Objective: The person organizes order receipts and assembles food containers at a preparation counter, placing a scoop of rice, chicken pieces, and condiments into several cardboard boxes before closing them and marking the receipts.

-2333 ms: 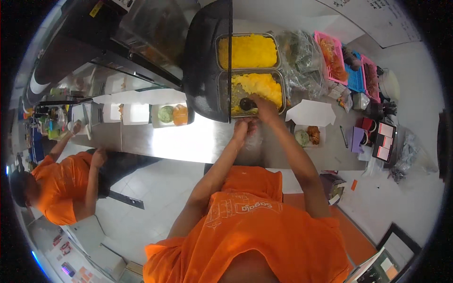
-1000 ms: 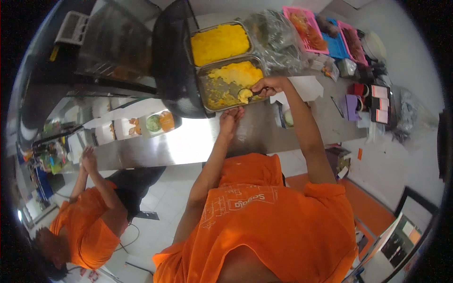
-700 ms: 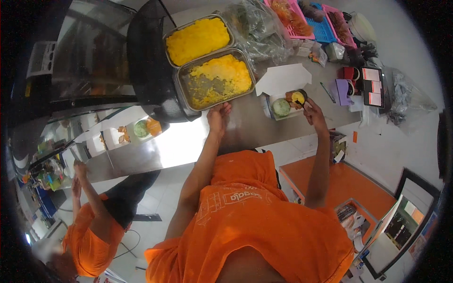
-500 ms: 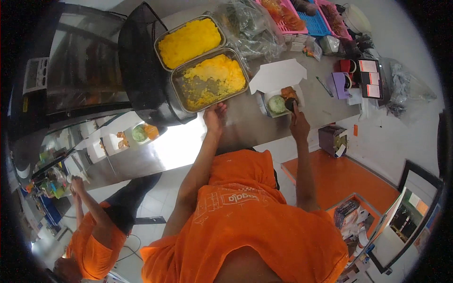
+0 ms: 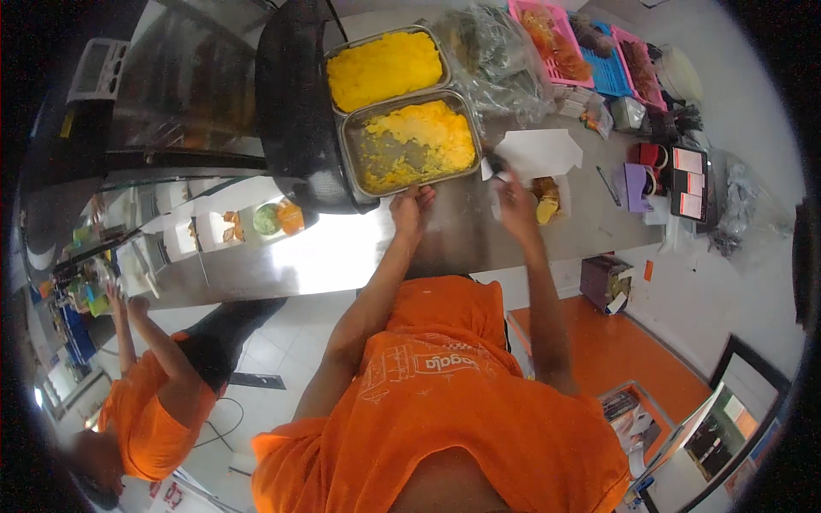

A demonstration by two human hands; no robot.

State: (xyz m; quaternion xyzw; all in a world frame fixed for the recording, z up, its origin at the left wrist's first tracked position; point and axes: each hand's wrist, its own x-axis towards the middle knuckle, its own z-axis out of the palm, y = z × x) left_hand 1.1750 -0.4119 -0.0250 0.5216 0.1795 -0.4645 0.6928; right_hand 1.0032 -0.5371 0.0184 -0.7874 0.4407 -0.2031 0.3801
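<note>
My left hand (image 5: 414, 205) has its fingers on the near edge of a metal tray (image 5: 351, 162) with yellow mash (image 5: 432, 128) in it, the metal bare in places. My right hand (image 5: 516, 203) is closed on a dark, round-headed spoon (image 5: 495, 164), slightly blurred, between that tray and an open white carton. The carton's lid (image 5: 539, 152) stands up at the back. Inside sit a brown piece of food (image 5: 545, 186) and a yellow portion (image 5: 547, 209); my hand covers the carton's left side.
Behind lies a second metal tray of yellow mash (image 5: 385, 73), beside a large clear plastic bag (image 5: 500, 64). Pink and blue baskets (image 5: 609, 77), a pen (image 5: 608, 185) and a tablet (image 5: 689, 183) are to the right. A co-worker (image 5: 162, 402) stands at left near filled cartons (image 5: 268, 219).
My right hand has moved left with the spoon, out of the carton toward the near tray. A yellow portion now shows in the carton. My left hand stays at the tray's edge.
</note>
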